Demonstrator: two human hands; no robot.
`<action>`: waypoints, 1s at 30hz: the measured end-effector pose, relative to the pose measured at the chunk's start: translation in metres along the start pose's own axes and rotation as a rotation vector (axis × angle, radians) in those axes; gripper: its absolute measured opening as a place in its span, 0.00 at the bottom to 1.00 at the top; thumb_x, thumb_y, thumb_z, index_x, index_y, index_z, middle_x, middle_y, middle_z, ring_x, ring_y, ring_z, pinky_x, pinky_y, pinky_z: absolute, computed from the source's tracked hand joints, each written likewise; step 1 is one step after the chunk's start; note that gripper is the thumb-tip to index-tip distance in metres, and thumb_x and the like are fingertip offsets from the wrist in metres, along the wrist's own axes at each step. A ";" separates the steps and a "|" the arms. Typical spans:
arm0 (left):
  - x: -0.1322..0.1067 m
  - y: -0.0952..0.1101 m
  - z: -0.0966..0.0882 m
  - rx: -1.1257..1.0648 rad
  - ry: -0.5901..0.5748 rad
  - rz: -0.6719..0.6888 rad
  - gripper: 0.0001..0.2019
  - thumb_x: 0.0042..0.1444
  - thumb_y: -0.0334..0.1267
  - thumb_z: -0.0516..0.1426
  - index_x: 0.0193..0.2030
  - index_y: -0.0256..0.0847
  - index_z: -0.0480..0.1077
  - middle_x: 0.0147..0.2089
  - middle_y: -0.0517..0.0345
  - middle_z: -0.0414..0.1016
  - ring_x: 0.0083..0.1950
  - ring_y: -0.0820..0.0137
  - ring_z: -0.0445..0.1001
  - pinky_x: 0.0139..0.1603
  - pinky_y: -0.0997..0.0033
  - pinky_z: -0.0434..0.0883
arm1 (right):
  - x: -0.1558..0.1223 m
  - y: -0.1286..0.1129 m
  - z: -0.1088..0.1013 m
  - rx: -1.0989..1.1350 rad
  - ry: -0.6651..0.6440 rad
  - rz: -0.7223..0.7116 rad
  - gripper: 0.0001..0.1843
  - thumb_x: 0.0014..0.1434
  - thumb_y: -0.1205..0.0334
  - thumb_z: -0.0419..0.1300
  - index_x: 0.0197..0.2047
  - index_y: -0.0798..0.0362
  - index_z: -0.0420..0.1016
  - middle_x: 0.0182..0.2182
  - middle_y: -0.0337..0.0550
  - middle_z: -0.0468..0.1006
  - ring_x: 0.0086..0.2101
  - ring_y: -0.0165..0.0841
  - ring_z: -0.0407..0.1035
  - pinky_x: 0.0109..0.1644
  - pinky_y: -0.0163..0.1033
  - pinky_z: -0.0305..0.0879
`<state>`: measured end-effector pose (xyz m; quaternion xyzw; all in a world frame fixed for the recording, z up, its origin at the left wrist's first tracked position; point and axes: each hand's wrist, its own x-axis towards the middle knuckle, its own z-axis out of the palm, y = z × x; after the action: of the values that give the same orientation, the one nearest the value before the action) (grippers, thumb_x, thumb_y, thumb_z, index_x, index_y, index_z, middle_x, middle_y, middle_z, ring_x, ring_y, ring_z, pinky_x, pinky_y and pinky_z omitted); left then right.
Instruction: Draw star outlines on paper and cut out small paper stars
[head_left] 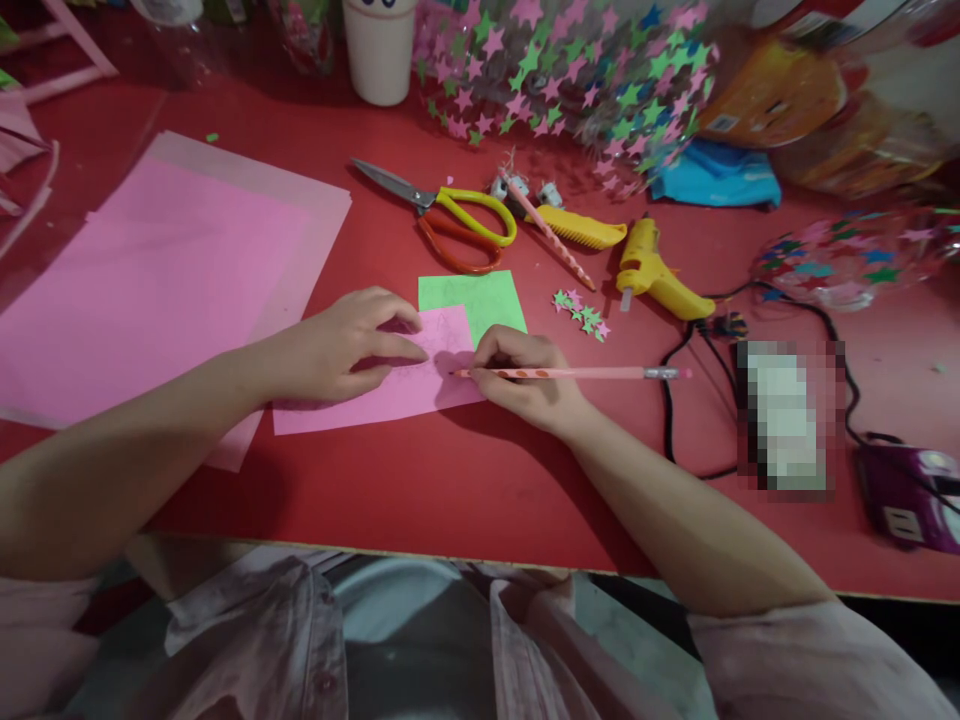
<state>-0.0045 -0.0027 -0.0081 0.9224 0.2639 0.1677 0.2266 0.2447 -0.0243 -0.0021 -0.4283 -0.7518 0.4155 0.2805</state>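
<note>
My right hand [529, 375] is closed around a pink pencil [600, 373] with a metal band and a pink eraser. The pencil lies nearly level, its tip at a small pink paper sheet [322, 415]. Faint pencil lines show on that sheet. Spread over its left part, my left hand [360, 345] rests with fingers apart, holding nothing. A green paper piece [480, 295] lies partly under the pink sheet, with faint marks on it. Just beyond are scissors [442, 210] with one yellow and one orange handle loop.
Large pink sheets [165, 250] cover the left of the red table [450, 500]. At right are a yellow glue gun [660, 270], its black cord and a purple box [907, 495]. Star cutouts [581, 315], a second pencil [555, 240] and a white cup [380, 60] stand farther back.
</note>
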 end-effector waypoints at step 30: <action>0.000 -0.001 0.000 -0.042 0.003 -0.024 0.16 0.58 0.35 0.52 0.50 0.49 0.73 0.54 0.50 0.69 0.56 0.61 0.64 0.58 0.54 0.63 | 0.004 -0.004 0.001 -0.086 0.090 0.063 0.09 0.45 0.73 0.53 0.21 0.51 0.56 0.16 0.31 0.57 0.20 0.24 0.51 0.24 0.33 0.46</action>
<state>-0.0045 -0.0019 -0.0088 0.9140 0.2717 0.1720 0.2474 0.2403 -0.0226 0.0016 -0.4816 -0.7417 0.3719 0.2821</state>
